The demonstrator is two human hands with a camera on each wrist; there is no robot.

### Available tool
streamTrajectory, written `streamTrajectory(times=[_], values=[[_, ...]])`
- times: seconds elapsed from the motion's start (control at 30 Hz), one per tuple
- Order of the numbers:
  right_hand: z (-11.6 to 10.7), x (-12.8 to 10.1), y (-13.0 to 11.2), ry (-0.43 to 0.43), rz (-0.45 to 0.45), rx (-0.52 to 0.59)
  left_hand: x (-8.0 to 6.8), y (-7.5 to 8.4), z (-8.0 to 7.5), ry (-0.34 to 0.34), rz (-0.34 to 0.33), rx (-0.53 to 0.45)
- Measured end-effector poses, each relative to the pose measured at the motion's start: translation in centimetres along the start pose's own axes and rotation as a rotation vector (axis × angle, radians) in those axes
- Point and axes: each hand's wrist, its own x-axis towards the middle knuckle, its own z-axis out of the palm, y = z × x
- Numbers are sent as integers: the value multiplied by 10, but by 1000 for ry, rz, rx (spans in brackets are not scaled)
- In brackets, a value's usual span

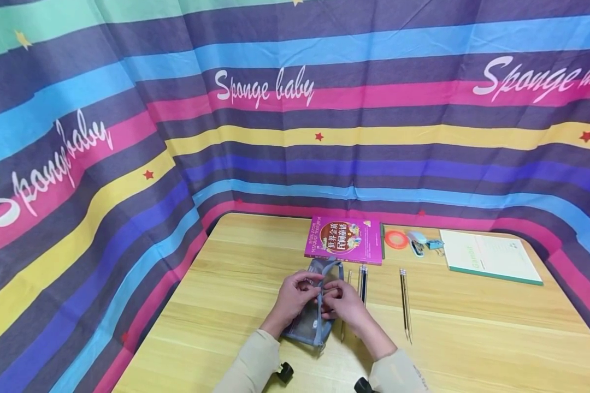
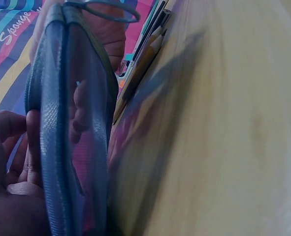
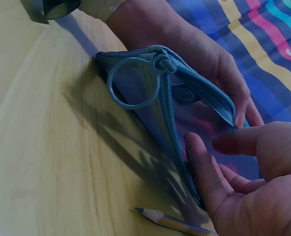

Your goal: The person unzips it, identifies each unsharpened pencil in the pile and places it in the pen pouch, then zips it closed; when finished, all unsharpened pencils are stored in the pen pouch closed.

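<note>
A grey-blue see-through pencil case [image 1: 302, 326] with a zip stands between my two hands, its zipped top parted. My left hand [image 1: 293, 297] pinches the left edge of the opening with thumb and finger. At the opposite edge is my right hand [image 1: 346, 305], its fingers curled at the parted zip; some fingertips [image 3: 197, 147] show within the opening. A ring-shaped zip pull [image 3: 135, 105] hangs at one end of the case. On the table just right of the case lie several pencils [image 1: 363, 281], partly hidden by my right hand.
Two more pencils [image 1: 405, 305] lie farther right. Behind the case is a purple book [image 1: 369, 240]. Along the back right sit a roll of orange-red tape [image 1: 396, 231], a light-blue stapler [image 1: 417, 237], blue clips [image 1: 435, 245] and a white notebook [image 1: 496, 256]. A striped curtain [image 1: 255, 142] surrounds the table.
</note>
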Motion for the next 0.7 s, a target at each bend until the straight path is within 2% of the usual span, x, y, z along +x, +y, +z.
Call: streamTrajectory(times=[0.23, 0.53, 0.7], values=[[-15, 0, -8, 4, -30, -3, 1, 0, 0, 2, 11, -2], [-45, -1, -24, 120, -53, -51, 0, 1, -2, 2, -1, -1], [-64, -3, -25, 205, -36, -77, 1, -2, -3, 9, -17, 3]])
